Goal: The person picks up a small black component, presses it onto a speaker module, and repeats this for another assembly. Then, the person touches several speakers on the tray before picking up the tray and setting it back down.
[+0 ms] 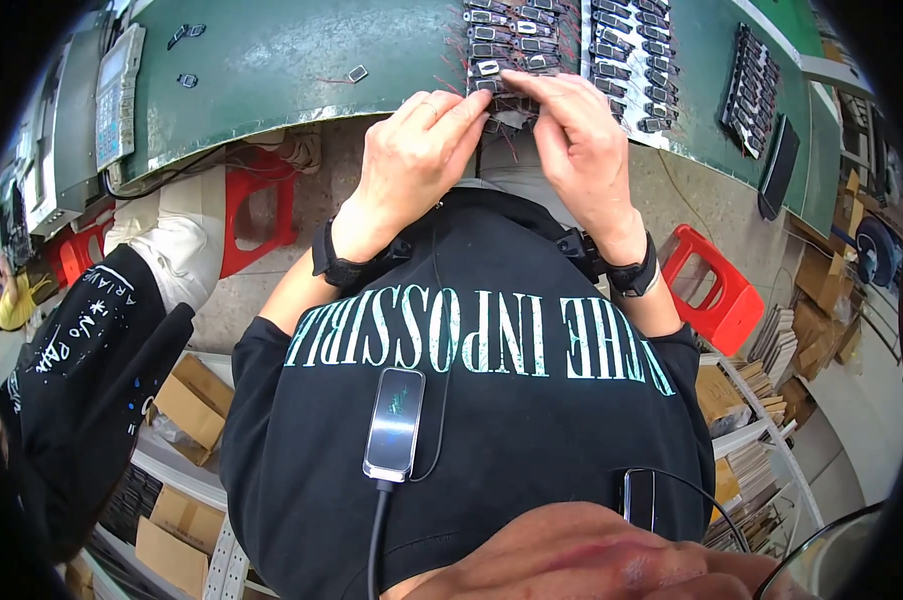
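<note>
My left hand [419, 145] reaches to the table's near edge, its fingers closed together at the end of a row of small black speaker-like parts [492, 50] with thin red wires. What its fingertips pinch is too small and covered to make out. Across from it, my right hand [579, 130] has its fingers stretched out and its thumb apart. Its index fingertip rests on or just above the same row, beside a part with a pale face [488, 69]. The hands almost meet there, and they hide the parts beneath them.
More black parts lie in columns on a white sheet [627, 95] to the right, beside a filled black tray [750, 90] and a dark flat slab [779, 168]. One wired part [358, 74] lies left on the green table [262, 60]. Red stools [712, 290] stand below.
</note>
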Action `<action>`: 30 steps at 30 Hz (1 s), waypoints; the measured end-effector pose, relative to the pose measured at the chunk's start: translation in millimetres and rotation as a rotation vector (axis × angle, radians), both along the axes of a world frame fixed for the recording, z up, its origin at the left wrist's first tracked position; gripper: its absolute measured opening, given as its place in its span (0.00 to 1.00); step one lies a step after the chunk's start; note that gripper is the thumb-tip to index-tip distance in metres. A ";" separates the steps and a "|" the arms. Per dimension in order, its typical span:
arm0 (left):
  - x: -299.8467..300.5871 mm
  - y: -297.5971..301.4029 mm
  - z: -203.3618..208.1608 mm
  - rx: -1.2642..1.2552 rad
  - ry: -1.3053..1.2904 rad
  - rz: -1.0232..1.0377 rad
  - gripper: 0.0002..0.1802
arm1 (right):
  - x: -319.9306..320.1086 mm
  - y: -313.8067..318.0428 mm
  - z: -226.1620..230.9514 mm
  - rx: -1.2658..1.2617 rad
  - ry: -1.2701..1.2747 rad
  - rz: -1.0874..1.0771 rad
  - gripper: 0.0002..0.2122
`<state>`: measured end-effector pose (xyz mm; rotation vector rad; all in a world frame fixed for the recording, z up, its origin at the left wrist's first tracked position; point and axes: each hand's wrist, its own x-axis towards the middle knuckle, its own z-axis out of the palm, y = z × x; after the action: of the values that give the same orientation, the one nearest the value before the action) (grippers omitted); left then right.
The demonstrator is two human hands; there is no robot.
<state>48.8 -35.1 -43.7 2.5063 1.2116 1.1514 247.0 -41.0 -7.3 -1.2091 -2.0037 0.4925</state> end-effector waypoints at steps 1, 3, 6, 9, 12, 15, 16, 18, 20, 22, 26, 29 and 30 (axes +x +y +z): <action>0.5 -0.7 -0.3 0.012 -0.002 0.009 0.14 | 2.8 -1.8 1.2 0.019 0.011 -0.027 0.19; 1.6 -0.8 0.8 0.038 -0.006 0.027 0.14 | 9.3 -5.9 3.3 0.057 0.033 -0.083 0.16; -1.6 -4.2 12.6 -0.026 0.007 -0.052 0.15 | 23.6 -15.9 -0.3 0.058 0.027 -0.133 0.14; -1.9 -4.9 11.0 -0.048 0.023 -0.095 0.16 | 31.8 -28.9 -0.9 0.004 0.053 -0.162 0.12; 0.0 -3.1 4.3 -0.029 0.043 -0.102 0.17 | 34.3 -43.3 0.3 -0.104 0.109 -0.170 0.11; 5.8 2.5 -3.0 0.044 0.015 -0.067 0.13 | 36.2 -55.0 -3.7 -0.599 0.415 -0.089 0.10; 6.9 3.6 -3.6 0.048 0.015 -0.068 0.13 | 37.4 -53.9 -9.6 -0.595 0.416 -0.089 0.10; 8.6 4.1 1.4 0.025 0.037 -0.029 0.12 | 41.1 -48.5 -24.2 -0.833 0.497 -0.017 0.10; 9.8 -0.1 17.5 0.032 0.047 -0.013 0.12 | 41.7 -53.4 -27.1 -0.933 0.537 0.022 0.11; 10.0 9.1 36.2 0.007 -0.004 0.012 0.11 | 37.4 -46.2 -29.6 -0.972 0.692 0.024 0.13; 6.2 55.4 69.7 0.042 0.024 0.033 0.10 | 35.0 -30.5 -34.1 -0.982 0.794 0.028 0.15; 3.3 106.2 85.1 0.074 0.074 0.025 0.11 | 33.9 -26.7 -27.8 -0.992 0.810 0.034 0.15; 3.1 125.1 86.0 0.079 0.094 0.003 0.11 | 33.7 -28.5 -24.1 -1.005 0.817 0.031 0.15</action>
<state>51.9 90.0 42.3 2.6458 1.2158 1.1150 280.7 -69.4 -31.4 -1.1887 -1.0267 1.8043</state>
